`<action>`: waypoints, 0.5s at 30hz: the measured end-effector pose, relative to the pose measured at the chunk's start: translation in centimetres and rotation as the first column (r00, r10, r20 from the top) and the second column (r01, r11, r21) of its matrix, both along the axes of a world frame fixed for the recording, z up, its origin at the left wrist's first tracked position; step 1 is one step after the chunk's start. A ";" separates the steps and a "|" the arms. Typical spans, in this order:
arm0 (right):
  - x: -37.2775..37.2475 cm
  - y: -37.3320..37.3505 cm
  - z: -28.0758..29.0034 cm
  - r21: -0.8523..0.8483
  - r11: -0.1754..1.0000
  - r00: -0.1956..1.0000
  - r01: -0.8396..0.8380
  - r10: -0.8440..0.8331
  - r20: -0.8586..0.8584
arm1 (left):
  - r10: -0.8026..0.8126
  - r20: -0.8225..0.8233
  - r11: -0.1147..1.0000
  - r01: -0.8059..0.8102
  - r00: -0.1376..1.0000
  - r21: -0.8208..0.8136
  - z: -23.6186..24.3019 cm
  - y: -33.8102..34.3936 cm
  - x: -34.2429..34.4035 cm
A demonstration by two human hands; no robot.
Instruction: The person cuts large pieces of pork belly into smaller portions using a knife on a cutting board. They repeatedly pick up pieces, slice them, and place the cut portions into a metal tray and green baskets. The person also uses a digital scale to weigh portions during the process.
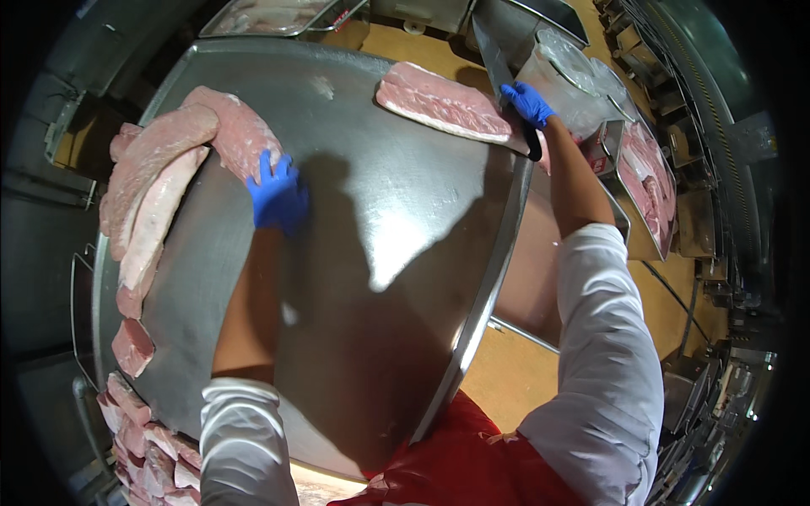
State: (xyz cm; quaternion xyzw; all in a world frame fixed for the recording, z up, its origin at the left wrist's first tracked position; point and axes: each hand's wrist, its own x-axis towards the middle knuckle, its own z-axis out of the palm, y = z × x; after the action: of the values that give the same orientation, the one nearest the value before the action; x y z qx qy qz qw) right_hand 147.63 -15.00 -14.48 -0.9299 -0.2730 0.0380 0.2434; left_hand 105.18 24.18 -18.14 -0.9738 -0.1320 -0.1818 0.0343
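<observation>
At upper left, a long pale-pink meat slab (228,122) is lying on the table (363,177), its lower end meeting the left hand (278,192); the gloved fingers are spreading there, but whether that grip is pinching cannot be told. The slab is probably weighing heavy, limp and slippery, favouring broad support beneath its middle. At upper right, the right hand (529,105) is gripping a knife (492,55) by a second slab (447,105).
</observation>
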 end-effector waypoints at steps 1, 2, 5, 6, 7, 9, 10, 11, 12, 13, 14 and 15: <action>1.9 -1.7 -2.0 -0.070 0.996 0.999 0.050 -0.050 0.005 | -0.023 0.033 0.999 0.024 0.999 -0.036 0.3 -1.7 -0.1; 2.2 -1.3 -3.2 -0.032 0.998 0.998 0.055 -0.056 -0.029 | -0.018 0.054 0.998 0.022 0.998 -0.060 0.8 -2.8 -1.6; -2.1 4.5 -1.9 -0.113 0.989 0.984 -0.099 0.080 -0.159 | 0.033 0.265 0.898 0.088 0.964 -0.432 -2.6 -4.9 -10.0; -2.8 3.5 -1.6 -0.112 0.988 0.980 -0.109 0.088 -0.181 | 0.088 0.249 0.745 0.102 0.964 -0.659 -2.4 -8.6 -11.0; -4.7 3.4 -1.8 -0.080 0.993 0.995 -0.082 0.077 -0.065 | 0.165 0.202 0.413 0.118 0.965 -0.903 -2.5 -11.6 -11.9; -8.7 3.2 -0.6 -0.102 0.981 0.971 -0.167 0.146 -0.188 | 0.258 0.128 -0.354 0.217 0.958 -0.910 -5.5 -16.6 -12.7; -12.3 4.0 1.5 -0.091 0.977 0.926 -0.191 0.149 -0.347 | 0.295 0.107 -0.656 0.282 0.950 -0.700 -7.4 -18.3 -12.7; -15.0 2.2 1.3 -0.044 0.981 0.968 -0.188 0.178 -0.175 | 0.347 -0.010 -0.761 0.275 0.938 -0.588 -5.4 -21.4 -11.2; -16.5 0.8 1.0 0.033 0.974 0.925 -0.224 0.223 -0.309 | 0.374 -0.134 -0.842 0.276 0.918 -0.462 -3.1 -24.1 -10.0; -19.4 0.4 1.2 0.114 0.966 0.912 -0.230 0.255 -0.322 | 0.418 -0.099 -0.813 0.324 0.903 -0.484 -3.0 -25.5 -9.4; -22.3 0.3 1.2 0.141 0.964 0.884 -0.226 0.263 -0.386 | 0.467 -0.063 -0.777 0.375 0.882 -0.505 -3.4 -26.5 -9.0; -25.6 0.4 2.2 0.131 0.971 0.817 -0.201 0.240 -0.525 | 0.517 -0.029 -0.735 0.426 0.855 -0.527 -3.7 -26.7 -9.0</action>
State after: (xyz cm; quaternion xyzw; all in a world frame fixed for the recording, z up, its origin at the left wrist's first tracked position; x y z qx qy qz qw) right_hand 122.05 -14.61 -12.32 -0.8350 -0.3009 0.3149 0.3363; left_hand 96.17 -2.49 -21.86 -0.2273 -0.2965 -0.1695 -0.9120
